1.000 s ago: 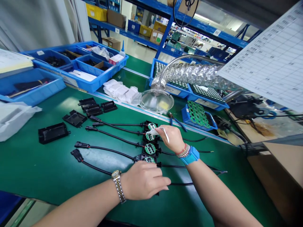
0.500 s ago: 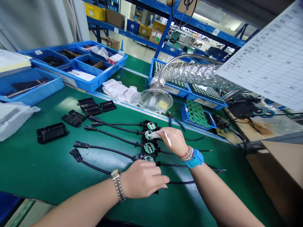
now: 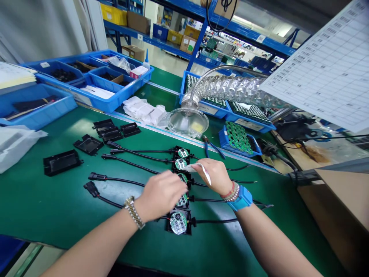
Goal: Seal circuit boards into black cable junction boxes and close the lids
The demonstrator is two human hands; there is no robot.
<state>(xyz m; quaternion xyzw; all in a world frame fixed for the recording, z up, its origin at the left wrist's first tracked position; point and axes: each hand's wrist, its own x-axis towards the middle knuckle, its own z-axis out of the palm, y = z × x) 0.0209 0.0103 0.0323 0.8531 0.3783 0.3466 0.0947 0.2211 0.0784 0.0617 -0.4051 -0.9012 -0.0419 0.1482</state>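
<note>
Your right hand [image 3: 215,175] has its fingers pinched closed on a thin white sheet [image 3: 189,168], smooth and paper-like, with one edge curled upward beside the thumb. The narrow end of the sheet reaches the second round circuit board [image 3: 180,164], counted from the far end of the row; contact cannot be confirmed from this view.

Your left hand [image 3: 163,194] is raised above the middle of the row, back uppermost, fingers bent and close together. You cannot tell whether they grip anything, as the fingertips are hidden. The hand partly covers the third and fourth boards.

The row consists of five black housings [image 3: 188,230], rectangular and shallow, set side by side on the smooth green worktop [image 3: 57,207]. Each carries a disc-shaped green board with pale components. The nearest board [image 3: 178,222] is in full view and shows a bright, reflective surface. Black round-section cables [image 3: 127,179] run out on both sides; those on the left end in moulded black connectors [image 3: 91,189].

To the left, loose black casings [image 3: 62,162] of box shape lie on the worktop. Beyond the row stand a clear funnel-shaped hood [image 3: 188,122] on a crinkled foil duct [image 3: 230,88] and blue-handled pliers [image 3: 213,147], which lie flat with handles spread.
</note>
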